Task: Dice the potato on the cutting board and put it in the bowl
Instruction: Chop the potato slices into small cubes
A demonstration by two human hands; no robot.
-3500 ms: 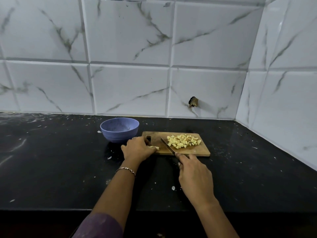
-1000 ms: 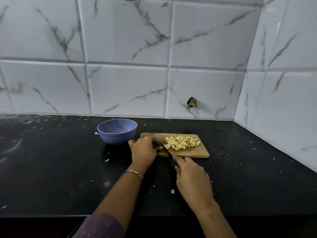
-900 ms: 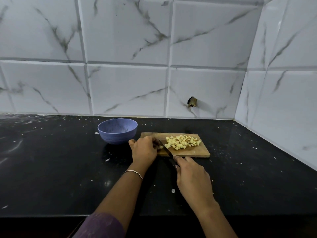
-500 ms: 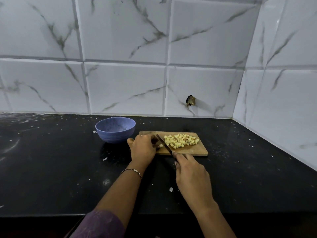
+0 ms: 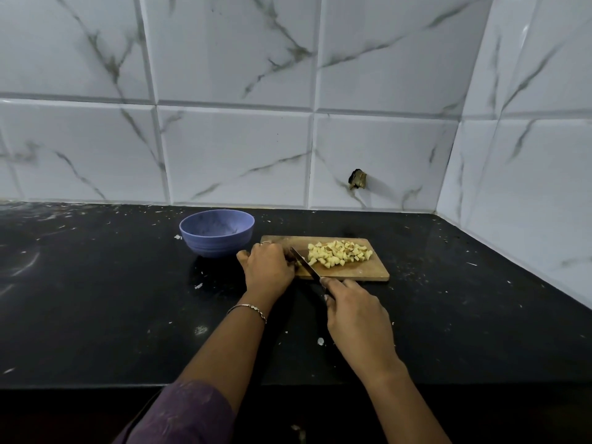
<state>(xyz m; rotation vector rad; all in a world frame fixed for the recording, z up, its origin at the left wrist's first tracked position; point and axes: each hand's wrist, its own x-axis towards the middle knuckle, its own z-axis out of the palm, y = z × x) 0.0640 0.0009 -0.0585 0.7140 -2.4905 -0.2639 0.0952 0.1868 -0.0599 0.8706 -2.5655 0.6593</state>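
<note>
A wooden cutting board (image 5: pixel 362 270) lies on the black counter with a heap of diced potato (image 5: pixel 339 253) on its right half. My left hand (image 5: pixel 267 267) is curled over the board's left end, holding a small potato piece that is mostly hidden under the fingers. My right hand (image 5: pixel 352 312) grips the handle of a knife (image 5: pixel 304 262), whose blade slants across the board right beside my left fingers. A purple-blue bowl (image 5: pixel 216 232) stands just left of the board; no potato shows in the visible part of its inside.
The black counter (image 5: pixel 96 299) is speckled with white scraps. White marble tiles form the back wall and the right wall, meeting in a corner at the right. A dark hole (image 5: pixel 358 179) marks the tile behind the board. The counter's front edge runs below my forearms.
The knife blade has shifted slightly left toward my left fingers while slicing. My left hand stays on the board's left end, and the diced heap is unchanged.
</note>
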